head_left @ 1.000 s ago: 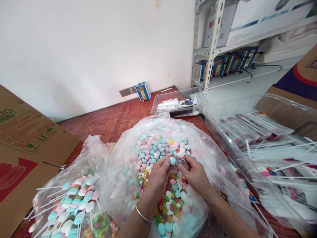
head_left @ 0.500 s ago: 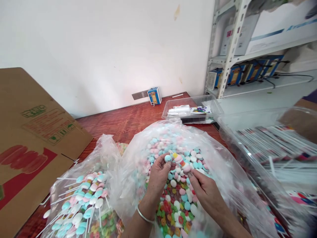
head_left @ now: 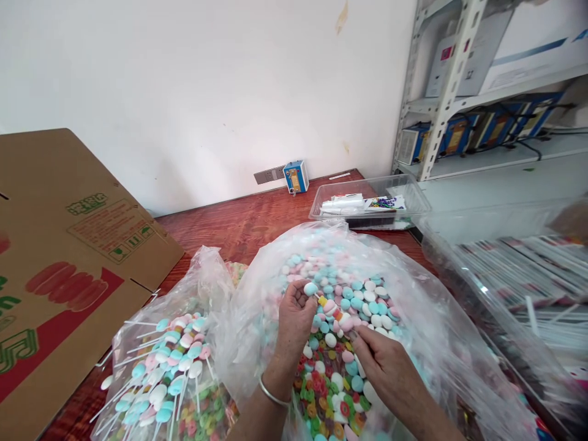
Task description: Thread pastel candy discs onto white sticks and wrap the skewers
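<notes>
Between its thumb and fingers, my left hand [head_left: 296, 315] pinches a blue-and-white marshmallow [head_left: 311, 288]. It sits at the upper end of a candy skewer [head_left: 331, 309], on which yellow and orange gummies and pink-and-white marshmallows are threaded. My right hand [head_left: 386, 361] is closed on the skewer's lower end, by a pink marshmallow; its stick is mostly hidden there. Beneath both hands lies a large open clear plastic bag [head_left: 257, 288] of loose pink, blue and white marshmallows [head_left: 367, 300]. Ring-shaped gummies [head_left: 316, 389] lie nearer to me.
Finished-looking marshmallow skewers [head_left: 169, 361] lie on a plastic bag at the left, beside a cardboard box [head_left: 92, 257]. Behind, a clear tray [head_left: 372, 217] stands on the red wooden table [head_left: 220, 226]. Clear bins of packets [head_left: 514, 269] are at the right, below a metal shelf [head_left: 452, 92].
The view has swung slightly left. The skewer now slants more steeply down to the right, with the blue-and-white marshmallow at its upper end. Both hands keep their pinch.
</notes>
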`<state>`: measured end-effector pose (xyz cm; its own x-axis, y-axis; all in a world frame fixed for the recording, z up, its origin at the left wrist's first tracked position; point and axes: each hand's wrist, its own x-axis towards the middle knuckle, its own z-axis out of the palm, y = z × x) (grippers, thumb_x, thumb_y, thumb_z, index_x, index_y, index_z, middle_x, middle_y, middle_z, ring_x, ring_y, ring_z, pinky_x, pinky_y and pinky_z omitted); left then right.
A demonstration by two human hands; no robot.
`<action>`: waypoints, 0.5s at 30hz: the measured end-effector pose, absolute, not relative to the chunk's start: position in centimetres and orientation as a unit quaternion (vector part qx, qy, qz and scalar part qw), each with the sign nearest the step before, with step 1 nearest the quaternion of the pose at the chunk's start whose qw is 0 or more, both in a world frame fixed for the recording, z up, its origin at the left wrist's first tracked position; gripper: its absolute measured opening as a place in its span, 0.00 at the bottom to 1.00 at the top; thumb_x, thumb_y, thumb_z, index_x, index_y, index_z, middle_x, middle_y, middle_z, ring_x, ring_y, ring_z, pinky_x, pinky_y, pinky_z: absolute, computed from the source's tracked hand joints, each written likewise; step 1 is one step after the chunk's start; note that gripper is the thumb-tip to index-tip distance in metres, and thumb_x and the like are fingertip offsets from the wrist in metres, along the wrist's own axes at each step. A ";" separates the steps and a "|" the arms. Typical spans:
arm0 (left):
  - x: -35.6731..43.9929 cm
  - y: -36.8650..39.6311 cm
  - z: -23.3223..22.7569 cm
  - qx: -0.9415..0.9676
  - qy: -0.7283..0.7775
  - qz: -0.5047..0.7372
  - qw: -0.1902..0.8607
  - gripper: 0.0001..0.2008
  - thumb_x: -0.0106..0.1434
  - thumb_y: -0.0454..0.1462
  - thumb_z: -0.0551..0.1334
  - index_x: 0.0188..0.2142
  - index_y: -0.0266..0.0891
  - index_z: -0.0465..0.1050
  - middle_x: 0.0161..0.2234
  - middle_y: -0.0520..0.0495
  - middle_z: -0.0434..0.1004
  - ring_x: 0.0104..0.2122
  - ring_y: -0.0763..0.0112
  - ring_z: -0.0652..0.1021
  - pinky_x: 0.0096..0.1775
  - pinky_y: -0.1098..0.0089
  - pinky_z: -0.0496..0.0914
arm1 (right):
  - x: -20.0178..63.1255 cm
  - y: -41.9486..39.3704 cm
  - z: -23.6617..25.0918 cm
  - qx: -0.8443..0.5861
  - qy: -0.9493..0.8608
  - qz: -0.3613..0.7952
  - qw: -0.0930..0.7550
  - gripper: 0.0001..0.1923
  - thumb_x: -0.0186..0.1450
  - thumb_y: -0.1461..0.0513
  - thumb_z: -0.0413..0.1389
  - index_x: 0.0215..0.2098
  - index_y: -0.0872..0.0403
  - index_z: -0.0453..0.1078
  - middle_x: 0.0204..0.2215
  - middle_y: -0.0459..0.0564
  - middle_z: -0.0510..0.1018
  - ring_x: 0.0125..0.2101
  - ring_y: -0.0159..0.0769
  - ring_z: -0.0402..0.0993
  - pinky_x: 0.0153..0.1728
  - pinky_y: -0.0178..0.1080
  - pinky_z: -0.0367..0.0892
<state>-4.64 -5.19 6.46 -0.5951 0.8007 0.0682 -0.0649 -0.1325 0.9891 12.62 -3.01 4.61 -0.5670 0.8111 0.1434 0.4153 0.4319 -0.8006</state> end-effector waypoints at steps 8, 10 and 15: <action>-4.6 -5.3 4.7 0.367 0.621 0.647 0.247 0.12 0.56 0.34 0.64 0.41 0.40 0.72 0.32 0.50 0.76 0.33 0.70 0.76 0.37 0.72 0.69 | 12.1 -3.4 4.3 -0.393 -0.785 0.408 0.252 0.18 0.68 0.55 0.41 0.21 0.50 0.55 0.18 0.44 0.68 0.20 0.34 0.64 0.23 0.35 0.55; -4.7 -5.3 4.3 0.368 0.628 0.640 0.245 0.12 0.55 0.34 0.65 0.40 0.40 0.73 0.31 0.50 0.76 0.32 0.70 0.75 0.36 0.72 0.68 | 12.0 -3.5 4.5 -0.395 -0.778 0.419 0.251 0.18 0.67 0.55 0.41 0.21 0.50 0.56 0.18 0.44 0.67 0.20 0.35 0.65 0.23 0.35 0.56; -4.7 -5.2 4.0 0.365 0.625 0.633 0.275 0.11 0.53 0.34 0.66 0.38 0.41 0.75 0.30 0.51 0.75 0.33 0.68 0.75 0.37 0.71 0.68 | 11.9 -3.5 4.8 -0.393 -0.771 0.430 0.258 0.18 0.67 0.55 0.41 0.21 0.50 0.56 0.17 0.44 0.66 0.19 0.35 0.64 0.21 0.35 0.56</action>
<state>-4.69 -5.22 4.03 -0.5825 0.8041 0.1190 0.1091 -0.0677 0.9917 11.86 -3.48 4.82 -0.5584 0.8274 0.0594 0.3842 0.3215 -0.8655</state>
